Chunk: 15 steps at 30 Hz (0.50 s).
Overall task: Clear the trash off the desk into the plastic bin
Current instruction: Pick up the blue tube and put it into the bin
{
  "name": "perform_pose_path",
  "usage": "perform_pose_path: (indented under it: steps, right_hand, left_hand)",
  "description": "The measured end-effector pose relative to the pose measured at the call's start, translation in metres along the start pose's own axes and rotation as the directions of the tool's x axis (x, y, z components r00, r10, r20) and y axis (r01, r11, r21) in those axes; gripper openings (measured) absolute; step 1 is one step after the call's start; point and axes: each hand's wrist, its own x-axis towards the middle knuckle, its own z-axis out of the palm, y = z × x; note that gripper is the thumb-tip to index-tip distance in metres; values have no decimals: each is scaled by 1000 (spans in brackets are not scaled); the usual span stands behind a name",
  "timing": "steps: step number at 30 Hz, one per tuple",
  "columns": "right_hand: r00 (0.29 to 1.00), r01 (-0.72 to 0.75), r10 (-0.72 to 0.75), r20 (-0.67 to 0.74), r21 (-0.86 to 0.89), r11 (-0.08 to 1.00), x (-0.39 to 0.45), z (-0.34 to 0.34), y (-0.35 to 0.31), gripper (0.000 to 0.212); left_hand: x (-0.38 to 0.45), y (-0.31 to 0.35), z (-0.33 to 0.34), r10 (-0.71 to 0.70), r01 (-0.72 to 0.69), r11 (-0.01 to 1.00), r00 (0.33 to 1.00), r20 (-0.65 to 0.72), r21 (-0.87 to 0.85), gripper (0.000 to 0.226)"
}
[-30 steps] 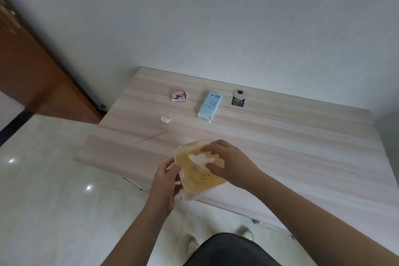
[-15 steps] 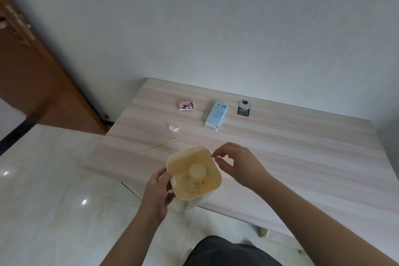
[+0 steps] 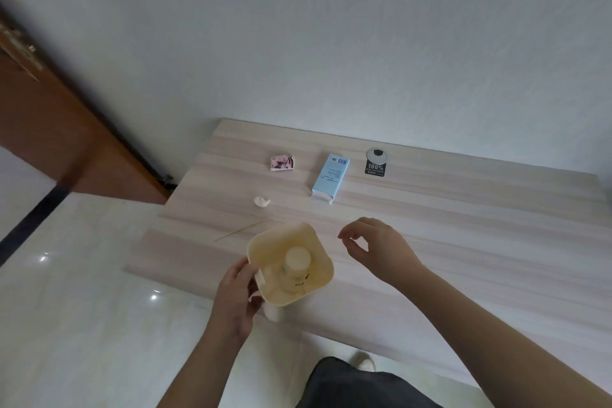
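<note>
My left hand (image 3: 236,300) grips the left side of a cream plastic bin (image 3: 318,253), held over the near edge of the wooden desk (image 3: 463,242). Inside the bin stands a small bottle with a pale cap (image 3: 297,260). My right hand (image 3: 377,247) hovers just right of the bin, empty, fingers loosely curled and apart. On the desk lie a thin wooden stick (image 3: 239,231), a small white crumpled scrap (image 3: 261,201), a pink wrapper (image 3: 282,163), a light blue carton (image 3: 331,177) and a black-and-silver tag (image 3: 376,162).
A white wall runs behind the desk. A brown wooden door (image 3: 43,116) stands at the left. The floor is glossy pale tile (image 3: 66,325). My dark trouser leg (image 3: 357,384) and a shoe show below the desk's near edge.
My right hand dropped a white scrap into the bin, then drew back to the right, empty. The left hand kept hold of the bin.
</note>
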Motion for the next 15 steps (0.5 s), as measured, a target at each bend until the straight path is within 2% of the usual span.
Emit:
perform_pose_path:
  steps: [11, 15]
  right_hand:
    - [999, -20, 16, 40, 87, 996, 35, 6, 23, 10]
    - [999, -52, 50, 20, 87, 995, 44, 10, 21, 11]
  left_hand:
    - [16, 27, 13, -5, 5, 1000, 998, -66, 1, 30]
    - [31, 39, 13, 7, -6, 999, 1000, -12, 34, 30]
